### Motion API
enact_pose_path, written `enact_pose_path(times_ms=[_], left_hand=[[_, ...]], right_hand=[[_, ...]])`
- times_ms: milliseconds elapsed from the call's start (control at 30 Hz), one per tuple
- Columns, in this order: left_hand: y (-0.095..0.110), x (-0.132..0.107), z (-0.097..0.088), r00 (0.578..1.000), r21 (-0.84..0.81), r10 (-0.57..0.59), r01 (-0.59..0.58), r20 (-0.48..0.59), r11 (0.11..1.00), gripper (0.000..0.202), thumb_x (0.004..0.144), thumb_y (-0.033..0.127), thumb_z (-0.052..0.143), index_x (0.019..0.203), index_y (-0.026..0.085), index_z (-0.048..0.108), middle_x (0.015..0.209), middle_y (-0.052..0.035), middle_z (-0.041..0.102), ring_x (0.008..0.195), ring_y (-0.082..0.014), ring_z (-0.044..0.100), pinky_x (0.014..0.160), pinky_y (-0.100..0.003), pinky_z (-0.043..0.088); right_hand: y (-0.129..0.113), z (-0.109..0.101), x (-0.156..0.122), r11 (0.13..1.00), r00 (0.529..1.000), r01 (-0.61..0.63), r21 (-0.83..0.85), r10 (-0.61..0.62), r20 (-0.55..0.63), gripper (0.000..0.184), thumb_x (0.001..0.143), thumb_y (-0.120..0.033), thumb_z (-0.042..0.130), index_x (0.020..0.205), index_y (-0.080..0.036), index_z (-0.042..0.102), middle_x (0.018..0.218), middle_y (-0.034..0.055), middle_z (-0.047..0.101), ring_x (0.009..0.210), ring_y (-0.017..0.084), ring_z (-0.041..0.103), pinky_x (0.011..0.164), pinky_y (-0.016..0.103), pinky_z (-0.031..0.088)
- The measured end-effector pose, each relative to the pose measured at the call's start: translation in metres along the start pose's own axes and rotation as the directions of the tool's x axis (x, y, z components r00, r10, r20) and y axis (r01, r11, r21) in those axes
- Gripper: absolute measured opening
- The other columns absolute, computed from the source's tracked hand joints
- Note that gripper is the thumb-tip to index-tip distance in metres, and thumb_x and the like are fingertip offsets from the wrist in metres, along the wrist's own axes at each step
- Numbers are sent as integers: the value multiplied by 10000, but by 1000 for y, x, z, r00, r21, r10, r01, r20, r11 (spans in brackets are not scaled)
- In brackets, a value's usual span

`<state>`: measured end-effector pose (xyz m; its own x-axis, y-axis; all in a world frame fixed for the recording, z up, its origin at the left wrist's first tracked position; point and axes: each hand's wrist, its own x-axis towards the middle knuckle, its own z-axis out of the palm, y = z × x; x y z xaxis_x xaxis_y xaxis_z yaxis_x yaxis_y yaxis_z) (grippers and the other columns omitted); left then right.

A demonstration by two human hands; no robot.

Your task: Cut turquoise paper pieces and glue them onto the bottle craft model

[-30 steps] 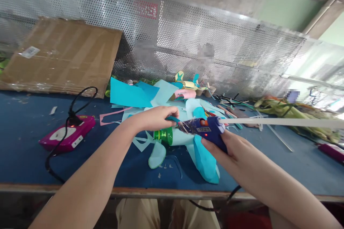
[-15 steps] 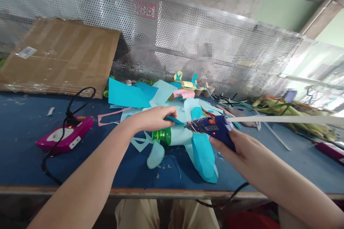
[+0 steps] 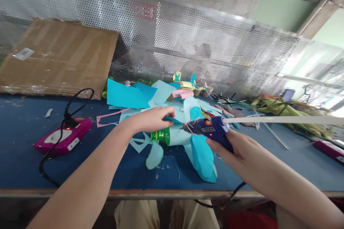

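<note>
My right hand (image 3: 239, 145) is wrapped round a dark blue hot glue gun (image 3: 208, 128), a long white glue stick (image 3: 268, 119) jutting from its back. The nozzle meets the edge of a small teal paper piece (image 3: 173, 119), which my left hand (image 3: 158, 118) pinches. Under them lies a green plastic bottle (image 3: 162, 136) on its side, its body wrapped in pale blue paper. A bright blue paper wing (image 3: 202, 157) spreads from it toward the table's front. Near the bottle neck rests a rounded pale blue cutout (image 3: 154, 156).
At left, a magenta power strip (image 3: 63, 137) has a black plug and cable. A cardboard sheet (image 3: 59, 59) leans on the perforated metal screen (image 3: 182, 32). Blue paper sheets (image 3: 129, 94) and a yellow paper-covered model (image 3: 186, 84) lie behind; green husk-like material (image 3: 290, 114) is at right.
The whole view has shifted very slightly. Both hands keep nearly the same pose, with the glue gun's nozzle still at the teal paper piece.
</note>
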<state>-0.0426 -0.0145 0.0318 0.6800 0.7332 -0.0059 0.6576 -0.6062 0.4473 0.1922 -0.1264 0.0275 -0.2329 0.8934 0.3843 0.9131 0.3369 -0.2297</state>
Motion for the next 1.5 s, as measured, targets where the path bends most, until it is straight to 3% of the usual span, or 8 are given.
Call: enact_pose_path(times_ms=[167,400,600,767,933,1300,1500], left_hand=[[-1,0,0,1000,-4,13,-13,0,1000,123,833,273,475,937,209,491,931,-31,588,750,-171,525,602,-256,347],[-2,1,1,1000,-21,11,-11,0,1000,122,839,272,476,938,205,493,955,-35,610,724,-160,527,600,-252,348],[-1,1,1,1000,-22,16,-16,-2,1000,119,841,276,474,934,205,491,974,-41,614,739,-164,533,603,-252,348],[-2,1,1,1000,-25,1,-1,-2,1000,116,840,285,477,923,204,478,951,-38,605,702,-154,505,600,-259,349],[-2,1,1,1000,-25,1,-1,-5,1000,133,846,293,479,947,208,483,964,-42,604,774,-178,530,629,-271,360],[0,1,0,1000,-31,-15,15,3,999,132,840,291,473,937,204,490,977,-42,605,766,-170,534,629,-260,364],[-3,2,1,1000,-34,-8,8,-4,999,153,850,294,480,971,203,501,1039,-58,622,863,-198,559,662,-278,374]], right_hand=[[1,-2,-3,999,999,-39,15,39,-34,390,907,-509,425,613,-254,390,530,-16,464,463,142,451,455,257,390],[8,-2,-8,999,997,-41,-7,40,-71,449,898,-581,416,587,-260,369,463,-49,345,395,122,348,373,249,293],[11,-1,-12,999,995,-37,-38,34,-94,407,911,-554,398,639,-251,408,513,-15,466,447,152,450,452,270,387],[6,0,-12,999,998,-38,-2,38,-41,354,924,-498,415,708,-227,494,595,18,576,515,170,544,508,273,440],[-3,1,-9,998,998,-64,3,64,6,345,922,-481,429,683,-235,467,583,8,566,509,165,544,491,263,433],[12,0,-12,998,995,-58,26,60,-74,403,897,-547,420,635,-242,441,536,8,545,465,164,512,469,273,415],[-2,1,-10,998,997,-64,22,65,-29,360,904,-475,449,625,-250,419,511,-13,504,454,154,500,453,254,396]])
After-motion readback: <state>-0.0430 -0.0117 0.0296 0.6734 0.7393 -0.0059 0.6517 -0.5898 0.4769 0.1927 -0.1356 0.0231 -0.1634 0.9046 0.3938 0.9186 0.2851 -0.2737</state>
